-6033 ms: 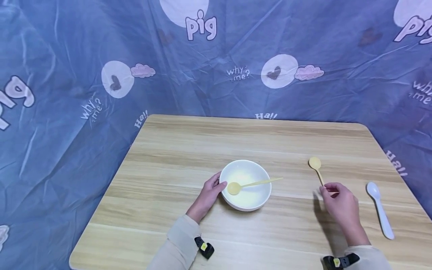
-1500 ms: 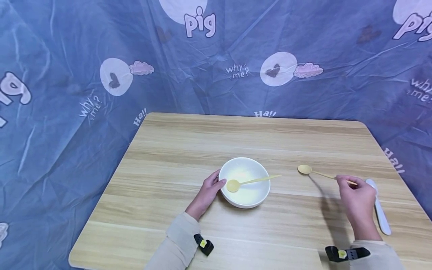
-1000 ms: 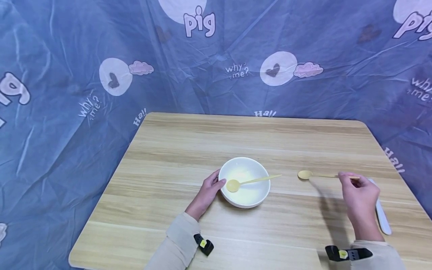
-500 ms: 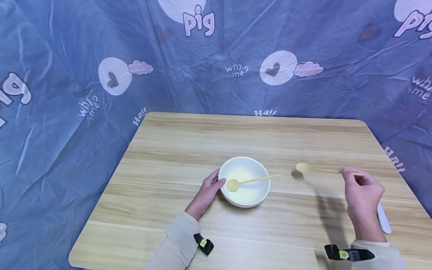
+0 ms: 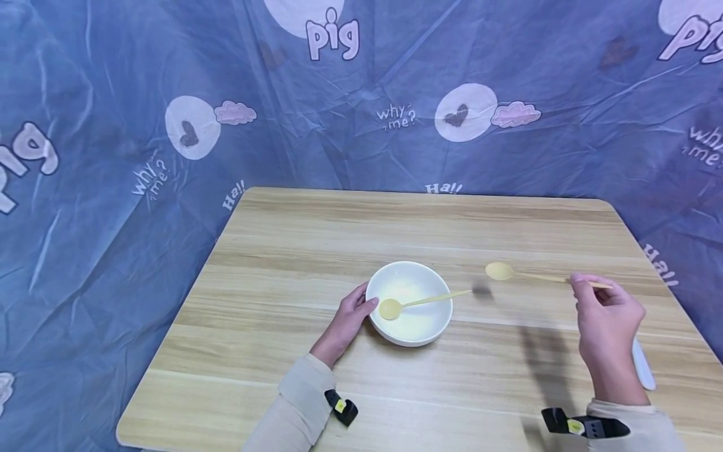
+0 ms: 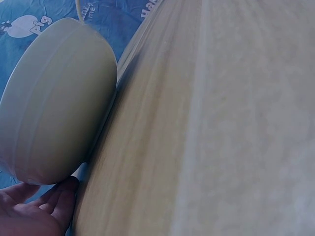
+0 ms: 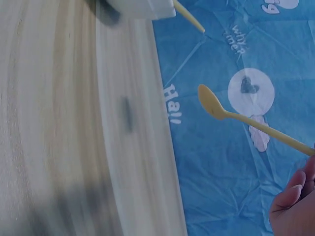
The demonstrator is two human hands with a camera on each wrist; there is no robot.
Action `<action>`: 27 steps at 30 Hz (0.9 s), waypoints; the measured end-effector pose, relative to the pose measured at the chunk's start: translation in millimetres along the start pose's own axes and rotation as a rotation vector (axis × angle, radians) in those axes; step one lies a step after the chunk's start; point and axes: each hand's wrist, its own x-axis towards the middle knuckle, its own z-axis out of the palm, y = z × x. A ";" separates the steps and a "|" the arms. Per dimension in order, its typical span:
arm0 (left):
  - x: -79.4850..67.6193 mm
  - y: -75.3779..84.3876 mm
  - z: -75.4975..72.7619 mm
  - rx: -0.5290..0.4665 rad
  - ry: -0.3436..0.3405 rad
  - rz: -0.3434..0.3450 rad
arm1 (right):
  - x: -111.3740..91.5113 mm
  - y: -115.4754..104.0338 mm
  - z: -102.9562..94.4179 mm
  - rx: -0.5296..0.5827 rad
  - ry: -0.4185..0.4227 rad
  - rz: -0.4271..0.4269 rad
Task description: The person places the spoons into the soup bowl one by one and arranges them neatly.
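Observation:
A white bowl [image 5: 410, 329] stands on the table, with a yellow spoon [image 5: 391, 309] lying in it and its handle sticking out over the right rim. My left hand [image 5: 347, 320] grips the bowl's left side, thumb at the rim and fingers around the outside; the left wrist view shows fingers under the bowl's wall. Held above the table to the right is a second yellow spoon [image 5: 499, 271], its handle pinched near the end by my right hand [image 5: 607, 320]. In the right wrist view this spoon [image 7: 211, 102] points toward the bowl [image 7: 142, 6], clear of the tabletop.
A pale bluish-white spoon [image 5: 642, 367] lies at the table's right, mostly hidden behind my right hand. The light wood table [image 5: 282, 251] has rounded corners. A blue printed cloth [image 5: 361, 138] hangs behind and beside it.
My right hand has turned the second spoon from pointing away to pointing left, then raised it; its shadow has slid toward the bowl. The left hand and bowl have stayed put.

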 end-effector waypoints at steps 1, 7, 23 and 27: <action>-0.1 0.2 -0.1 0.001 0.001 -0.003 | -1.4 -1.0 1.0 0.003 -0.008 0.000; -1.0 2.0 -0.4 0.003 0.001 -0.005 | -9.4 -4.9 8.1 -0.011 -0.072 -0.031; -1.3 0.7 -0.3 0.004 0.004 0.000 | -30.1 -2.4 21.6 -0.038 -0.200 -0.034; -1.6 1.8 0.6 0.005 0.004 0.011 | -34.1 0.1 23.5 -0.078 -0.224 -0.017</action>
